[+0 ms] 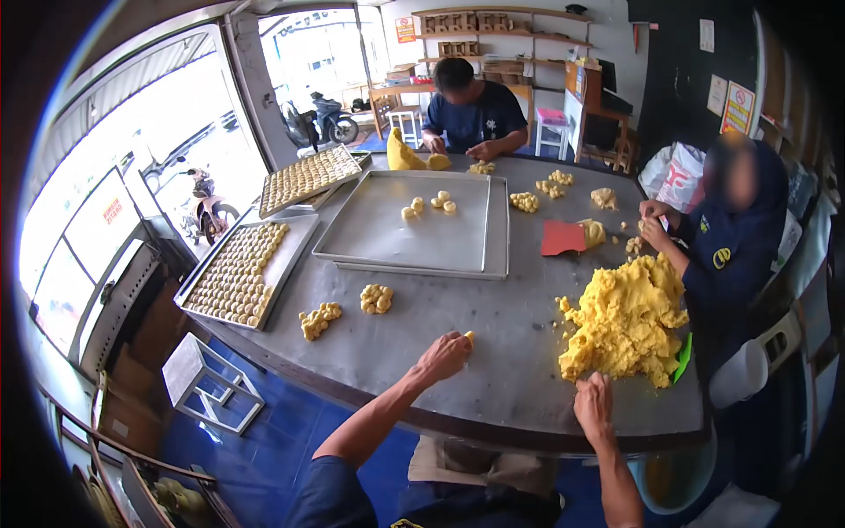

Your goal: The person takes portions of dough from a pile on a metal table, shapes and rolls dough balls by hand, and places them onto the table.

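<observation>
My left hand point(446, 355) is over the middle of the grey table point(405, 334), fingers closed round a small piece of yellow dough point(470, 337) that shows at the fingertips. At the lower left edge of a large yellow dough heap point(625, 321) is my right hand point(594, 400), its fingers curled in; whatever they may hold is hidden. Two clusters of small dough balls, one point(376, 299) beside the other point(319, 321), lie left of my left hand. A green scraper point(682, 359) sticks out at the heap's right side.
A large metal tray point(352, 220) holds a few dough balls. Filled trays, one point(299, 242) in front of another point(308, 180), stand left. One person point(475, 110) works across the table, another point(739, 229) at the right. A red sheet point(562, 238) lies beyond the heap.
</observation>
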The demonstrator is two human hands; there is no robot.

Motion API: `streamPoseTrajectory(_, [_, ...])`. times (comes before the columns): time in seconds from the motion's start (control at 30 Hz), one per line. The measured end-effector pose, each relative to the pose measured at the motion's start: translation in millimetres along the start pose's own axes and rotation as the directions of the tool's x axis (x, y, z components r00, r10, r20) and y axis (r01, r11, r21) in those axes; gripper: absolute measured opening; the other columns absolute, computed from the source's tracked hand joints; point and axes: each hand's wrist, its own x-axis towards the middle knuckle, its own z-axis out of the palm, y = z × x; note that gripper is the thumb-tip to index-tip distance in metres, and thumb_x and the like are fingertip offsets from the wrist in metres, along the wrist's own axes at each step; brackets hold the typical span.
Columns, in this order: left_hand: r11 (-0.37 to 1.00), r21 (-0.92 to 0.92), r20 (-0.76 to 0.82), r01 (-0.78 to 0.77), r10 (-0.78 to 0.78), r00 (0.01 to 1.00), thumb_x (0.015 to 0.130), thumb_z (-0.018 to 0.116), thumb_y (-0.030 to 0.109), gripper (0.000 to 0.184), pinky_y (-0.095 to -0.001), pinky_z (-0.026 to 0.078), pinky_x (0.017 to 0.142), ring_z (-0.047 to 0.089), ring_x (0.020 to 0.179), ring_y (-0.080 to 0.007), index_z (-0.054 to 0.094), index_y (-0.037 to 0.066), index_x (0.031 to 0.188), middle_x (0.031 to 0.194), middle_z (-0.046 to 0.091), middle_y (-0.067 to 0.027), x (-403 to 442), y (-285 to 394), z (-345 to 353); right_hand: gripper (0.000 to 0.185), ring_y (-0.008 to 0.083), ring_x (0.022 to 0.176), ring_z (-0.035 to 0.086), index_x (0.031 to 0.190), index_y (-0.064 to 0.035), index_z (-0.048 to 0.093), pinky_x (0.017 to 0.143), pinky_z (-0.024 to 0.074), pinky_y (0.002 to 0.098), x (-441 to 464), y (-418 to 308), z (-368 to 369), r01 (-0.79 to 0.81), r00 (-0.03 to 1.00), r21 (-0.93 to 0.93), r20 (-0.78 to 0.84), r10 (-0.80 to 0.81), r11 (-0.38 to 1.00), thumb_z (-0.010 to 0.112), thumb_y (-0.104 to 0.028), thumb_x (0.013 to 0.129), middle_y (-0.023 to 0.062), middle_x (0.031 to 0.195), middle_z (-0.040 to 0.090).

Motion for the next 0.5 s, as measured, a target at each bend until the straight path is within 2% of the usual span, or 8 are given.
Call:
streamPoseTrajectory(0.1, [0.996,-0.046,0.060,0.077,-0.074,0.995,0.086,0.053,0.009,0.040,-0.0486,0.053,0.086,0.065,0.095,-0.0421,0.057,0.003,0.126,0.104,0.067,-0.0217,-34,21,-17,0.026,0.0385,0.095,0.057,0.103,0.0052,0.069,0.087,0.0461,0.0478,4,5,-14,-0.076,0.987,0.223,-0.122,0.105,0.972,0.054,0.007,0.082,0.0213,0.095,0.057])
streamPoseTrajectory(0.13, [0.991,-0.075,0.076,0.112,-0.106,0.991,0.085,0.052,0.007,0.045,-0.0499,0.053,0.084,0.065,0.091,-0.0442,0.054,0.003,0.130,0.101,0.067,-0.0230,-45,24,-18,0.037,0.0408,0.110,0.056,0.120,0.0050,0.064,0.096,0.0462,0.0459,2,3,-22,-0.198,0.980,0.210,0.057,0.190,0.958,0.051,0.008,0.085,0.0270,0.113,0.058])
streamPoseTrajectory(0.23, [0.992,-0.101,-0.112,-0.074,0.062,0.992,0.082,0.052,0.003,0.057,-0.0489,0.053,0.086,0.062,0.096,-0.0459,0.043,0.002,0.138,0.113,0.061,-0.0264,-66,21,-5,0.049,0.0420,0.124,0.051,0.135,0.0030,0.054,0.104,0.0447,0.0431,-29,-3,12,-0.190,0.974,0.055,-0.113,0.195,0.980,0.051,0.008,0.086,0.0289,0.135,0.051])
streamPoseTrajectory(0.27, [0.993,-0.033,-0.214,-0.110,0.101,0.972,0.082,0.052,0.001,0.055,-0.0487,0.053,0.087,0.061,0.099,-0.0461,0.045,0.001,0.137,0.117,0.058,-0.0269,-70,22,1,0.060,0.0423,0.131,0.046,0.146,-0.0001,0.043,0.109,0.0425,0.0426,-38,-7,9,-0.154,0.988,-0.014,-0.036,0.153,0.988,0.050,0.008,0.087,0.0275,0.149,0.040])
streamPoseTrajectory(0.33, [0.979,0.118,-0.400,-0.164,0.198,0.895,0.082,0.053,-0.001,0.052,-0.0482,0.052,0.090,0.058,0.103,-0.0467,0.047,0.000,0.133,0.125,0.051,-0.0279,-72,30,7,0.045,0.0410,0.120,0.053,0.132,0.0025,0.057,0.103,0.0458,0.0441,-39,-10,-1,-0.166,0.986,0.119,0.001,0.167,0.979,0.051,0.008,0.088,0.0232,0.136,0.054])
streamPoseTrajectory(0.43, [0.964,-0.249,-0.054,-0.090,0.079,0.995,0.084,0.051,-0.003,0.050,-0.0446,0.048,0.098,0.053,0.115,-0.0385,0.047,0.003,0.133,0.131,0.048,-0.0227,-69,62,10,0.030,0.0403,0.107,0.058,0.115,0.0048,0.068,0.091,0.0490,0.0459,-23,-4,-8,-0.225,0.958,0.319,-0.101,0.269,0.921,0.057,0.007,0.086,0.0207,0.116,0.065])
streamPoseTrajectory(0.47, [0.962,-0.234,-0.091,-0.143,0.125,0.988,0.089,0.056,0.004,0.039,-0.0435,0.049,0.097,0.056,0.116,-0.0370,0.053,0.004,0.128,0.127,0.056,-0.0201,-64,68,20,0.027,0.0389,0.103,0.059,0.110,0.0039,0.069,0.088,0.0485,0.0453,-12,-3,-9,-0.179,0.953,0.339,-0.175,0.249,0.923,0.061,0.006,0.084,0.0195,0.109,0.067])
streamPoseTrajectory(0.5, [0.973,-0.085,-0.149,-0.216,0.202,0.968,0.090,0.058,0.009,0.034,-0.0433,0.050,0.096,0.057,0.115,-0.0365,0.056,0.004,0.124,0.123,0.059,-0.0182,-59,63,34,0.026,0.0382,0.101,0.059,0.108,0.0037,0.070,0.088,0.0485,0.0450,-7,-2,-5,-0.150,0.960,0.316,-0.178,0.214,0.937,0.062,0.006,0.084,0.0189,0.108,0.067])
